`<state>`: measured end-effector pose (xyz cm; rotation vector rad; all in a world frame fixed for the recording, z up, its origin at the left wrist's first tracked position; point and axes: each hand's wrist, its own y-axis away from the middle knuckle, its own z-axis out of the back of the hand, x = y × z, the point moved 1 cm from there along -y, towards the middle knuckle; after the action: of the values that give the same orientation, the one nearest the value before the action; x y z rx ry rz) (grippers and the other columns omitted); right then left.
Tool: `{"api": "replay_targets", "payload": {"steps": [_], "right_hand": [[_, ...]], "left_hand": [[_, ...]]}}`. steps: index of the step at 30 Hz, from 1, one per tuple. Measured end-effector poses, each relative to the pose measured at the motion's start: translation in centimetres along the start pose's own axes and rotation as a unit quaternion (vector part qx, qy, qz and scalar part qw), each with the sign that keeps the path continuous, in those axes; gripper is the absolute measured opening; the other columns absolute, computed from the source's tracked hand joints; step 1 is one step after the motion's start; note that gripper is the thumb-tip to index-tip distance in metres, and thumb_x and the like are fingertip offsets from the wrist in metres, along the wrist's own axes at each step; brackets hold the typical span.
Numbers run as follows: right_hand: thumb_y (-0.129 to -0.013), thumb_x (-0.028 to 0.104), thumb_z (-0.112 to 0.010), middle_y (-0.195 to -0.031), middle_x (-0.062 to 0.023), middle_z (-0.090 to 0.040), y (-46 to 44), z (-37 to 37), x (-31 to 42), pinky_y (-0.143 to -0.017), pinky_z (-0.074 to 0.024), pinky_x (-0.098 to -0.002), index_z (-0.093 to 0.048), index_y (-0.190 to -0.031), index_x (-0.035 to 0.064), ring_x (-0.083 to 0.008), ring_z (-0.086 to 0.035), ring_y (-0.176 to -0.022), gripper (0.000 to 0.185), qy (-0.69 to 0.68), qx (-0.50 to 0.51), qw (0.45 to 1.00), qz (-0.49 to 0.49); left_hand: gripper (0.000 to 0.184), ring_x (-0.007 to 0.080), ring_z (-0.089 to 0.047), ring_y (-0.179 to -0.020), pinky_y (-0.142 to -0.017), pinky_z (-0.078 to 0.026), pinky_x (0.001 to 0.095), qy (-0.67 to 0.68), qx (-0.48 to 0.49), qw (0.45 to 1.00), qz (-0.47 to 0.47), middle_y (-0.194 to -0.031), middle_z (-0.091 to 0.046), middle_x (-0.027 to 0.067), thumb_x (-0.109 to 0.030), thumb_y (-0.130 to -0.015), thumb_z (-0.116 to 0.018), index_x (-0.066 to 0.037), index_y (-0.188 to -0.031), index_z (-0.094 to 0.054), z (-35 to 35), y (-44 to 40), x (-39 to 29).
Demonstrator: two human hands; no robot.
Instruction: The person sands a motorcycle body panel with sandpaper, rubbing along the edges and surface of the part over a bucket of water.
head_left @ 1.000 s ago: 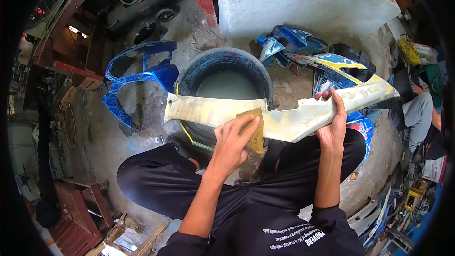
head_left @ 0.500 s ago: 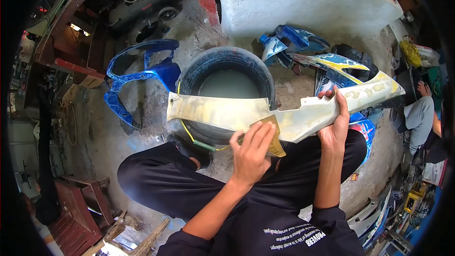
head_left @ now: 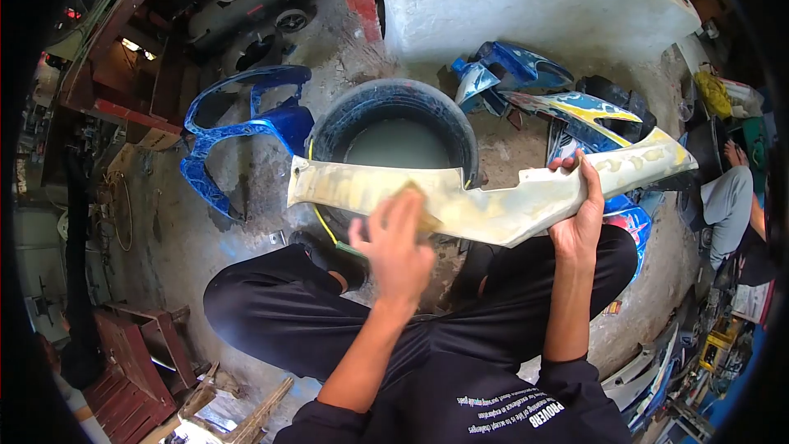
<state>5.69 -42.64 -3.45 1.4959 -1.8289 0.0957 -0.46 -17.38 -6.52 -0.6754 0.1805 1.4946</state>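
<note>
A long cream-coloured plastic body panel [head_left: 485, 208] with patchy yellowish and grey areas lies across in front of me, above my lap and over the near rim of a black tub [head_left: 341, 107]. My right hand [head_left: 579, 218] grips its right part from below, thumb on the near face and fingertips over the top edge. My left hand [head_left: 396, 251], blurred by motion, presses a folded yellow-brown sheet of sandpaper [head_left: 430, 220] against the panel's left-middle face. Cloudy grey water [head_left: 399, 146] fills the tub's bottom.
A blue plastic frame [head_left: 283, 127] lies left of the tub. Blue, white and yellow fairing pieces [head_left: 575, 107] lie to the right. A white curved wall [head_left: 526, 0] stands behind. Another person's grey-clad leg [head_left: 727, 210] shows at the far right.
My left hand has slid left and up along the panel with the sandpaper. The panel has shifted very slightly; my right hand keeps its hold.
</note>
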Motion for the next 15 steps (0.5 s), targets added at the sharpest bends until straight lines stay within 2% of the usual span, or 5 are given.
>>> {"api": "replay_targets", "payload": {"steps": [2,5,7,11,15], "right_hand": [[-0.091,0.017,-0.072,-0.099,-0.0027,-0.063,0.3,-0.5,-0.1,-0.092,-0.054,-0.0475,-0.063,-0.117,0.0076,-0.0209,-0.063,-0.1,0.029,-0.016,0.0,1.0,0.004],[-0.091,0.018,-0.073,-0.098,-0.0025,-0.063,0.5,-0.9,0.1,-0.092,-0.0537,-0.0456,-0.064,-0.116,0.0077,-0.021,-0.063,-0.1,0.028,-0.001,0.0,1.0,0.006],[-0.09,0.018,-0.073,-0.098,-0.0026,-0.063,0.2,-0.1,0.0,-0.092,-0.0538,-0.0453,-0.064,-0.115,0.0074,-0.0211,-0.063,-0.1,0.028,0.007,-0.017,1.0,0.004],[-0.091,0.017,-0.073,-0.098,-0.0026,-0.063,0.4,-0.4,0.0,-0.093,-0.0539,-0.0468,-0.064,-0.116,0.0073,-0.0209,-0.063,-0.099,0.028,0.007,-0.006,1.0,0.005],[-0.092,0.016,-0.072,-0.098,-0.0026,-0.063,0.4,-0.5,0.1,-0.094,-0.0538,-0.0502,-0.063,-0.117,0.0075,-0.0205,-0.063,-0.099,0.029,-0.005,0.003,1.0,0.004]], "left_hand": [[0.077,0.0231,-0.052,-0.127,-0.109,-0.02,0.0537,0.063,0.061,0.993,-0.074,-0.137,-0.06,0.0013,-0.002,-0.06,-0.067,-0.01,-0.135,-0.059,0.2,1.2,-2.8],[0.072,0.023,-0.052,-0.127,-0.11,-0.018,0.0534,0.107,0.079,0.987,-0.094,-0.136,-0.061,0.0011,-0.004,-0.062,-0.067,-0.01,-0.134,-0.06,0.1,1.8,-3.7],[0.066,0.0223,-0.053,-0.126,-0.11,-0.017,0.0535,-0.015,0.048,0.998,-0.03,-0.135,-0.062,0.0005,-0.005,-0.065,-0.067,-0.01,-0.131,-0.063,0.3,0.7,-1.4],[0.066,0.0225,-0.052,-0.127,-0.111,-0.016,0.0557,-0.047,0.002,0.996,0.069,-0.133,-0.063,-0.0006,-0.001,-0.065,-0.063,-0.014,-0.129,-0.064,0.0,0.1,-0.2],[0.065,0.0239,-0.051,-0.128,-0.113,-0.016,0.0562,0.081,0.054,0.995,-0.033,-0.138,-0.061,-0.0024,-0.009,-0.066,-0.068,-0.012,-0.131,-0.065,0.2,2.3,-5.5]]}}
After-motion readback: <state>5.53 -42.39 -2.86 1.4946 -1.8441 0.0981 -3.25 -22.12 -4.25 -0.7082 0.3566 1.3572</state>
